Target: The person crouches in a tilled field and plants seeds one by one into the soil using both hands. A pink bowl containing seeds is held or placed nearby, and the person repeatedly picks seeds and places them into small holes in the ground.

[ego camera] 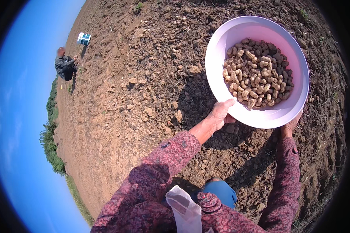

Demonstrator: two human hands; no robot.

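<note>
A wide pink plastic basin is held out over the soil at the upper right. Inside lies a heap of unshelled peanuts with dirt on them. My left hand grips the basin's near rim, thumb on top and fingers beneath. On the near right side my right hand supports the basin from outside and below; most of its fingers are hidden by the wall. The basin's shadow falls on the ground beneath and to its left.
Cloddy brown soil with scattered stones surrounds me. A person squats far off at the left, near a white-and-green bucket. My blue-clad knee and a whitish translucent bag show close to my body. Trees edge the field.
</note>
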